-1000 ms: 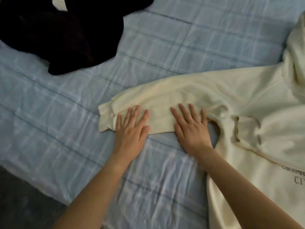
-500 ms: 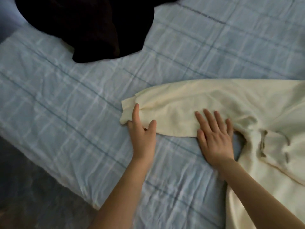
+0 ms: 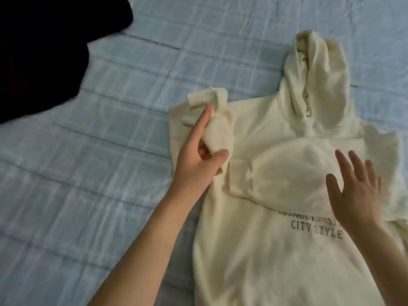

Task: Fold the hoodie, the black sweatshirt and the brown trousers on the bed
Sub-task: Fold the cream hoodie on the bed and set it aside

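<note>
From the head view, a cream hoodie lies front-up on the blue checked bed, right of centre, its hood pointing to the far side. The left hand grips a bunched sleeve at the hoodie's left shoulder, thumb curled under. The right hand is spread flat over the chest, holding nothing, and a black garment lies far left.

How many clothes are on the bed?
2: the cream hoodie lies spread at the right, and a black garment sits at the top left corner. More may lie out of view.
</note>
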`<state>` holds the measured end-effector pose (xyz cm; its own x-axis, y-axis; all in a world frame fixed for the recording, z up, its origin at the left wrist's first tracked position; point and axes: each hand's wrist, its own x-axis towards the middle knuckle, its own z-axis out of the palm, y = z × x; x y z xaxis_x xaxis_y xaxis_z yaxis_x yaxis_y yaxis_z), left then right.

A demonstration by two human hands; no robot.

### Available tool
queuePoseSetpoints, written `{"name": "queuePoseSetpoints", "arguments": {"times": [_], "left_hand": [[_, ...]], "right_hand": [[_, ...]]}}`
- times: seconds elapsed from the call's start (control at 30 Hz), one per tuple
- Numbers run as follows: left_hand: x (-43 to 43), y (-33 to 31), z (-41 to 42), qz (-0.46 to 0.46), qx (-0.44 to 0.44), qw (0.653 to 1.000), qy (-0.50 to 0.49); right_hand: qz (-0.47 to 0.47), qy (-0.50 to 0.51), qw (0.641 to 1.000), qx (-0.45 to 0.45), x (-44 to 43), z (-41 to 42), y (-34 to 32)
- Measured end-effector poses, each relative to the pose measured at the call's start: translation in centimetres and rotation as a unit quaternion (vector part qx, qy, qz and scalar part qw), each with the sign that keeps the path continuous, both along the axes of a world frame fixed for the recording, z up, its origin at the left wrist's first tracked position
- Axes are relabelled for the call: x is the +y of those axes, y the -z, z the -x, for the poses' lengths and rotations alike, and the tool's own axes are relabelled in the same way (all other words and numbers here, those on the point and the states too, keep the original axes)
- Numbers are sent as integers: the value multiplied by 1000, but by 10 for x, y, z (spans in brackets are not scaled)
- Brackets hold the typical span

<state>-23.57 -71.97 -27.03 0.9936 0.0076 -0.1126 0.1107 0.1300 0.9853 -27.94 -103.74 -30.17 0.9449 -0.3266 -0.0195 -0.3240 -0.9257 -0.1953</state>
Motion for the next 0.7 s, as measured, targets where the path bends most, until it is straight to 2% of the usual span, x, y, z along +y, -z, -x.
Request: {"name": "queuePoseSetpoints", "arguments": {"times": [0.13,0.27,0.47,0.7], "left_hand": [[-101,3,-9,1,39,994,102],[-184,19,-13,20,60,985,160],[-268,48,-6,2,65,976,209],[-300,67,-1,-119,40,965,229]], "right_hand": [[44,14,997,57,-79,18,16],[2,46,995,89,-121,18,47],[-111,11,993,-32,-163,29,62],[-160,-14,986,-45,-177,36,68]]}}
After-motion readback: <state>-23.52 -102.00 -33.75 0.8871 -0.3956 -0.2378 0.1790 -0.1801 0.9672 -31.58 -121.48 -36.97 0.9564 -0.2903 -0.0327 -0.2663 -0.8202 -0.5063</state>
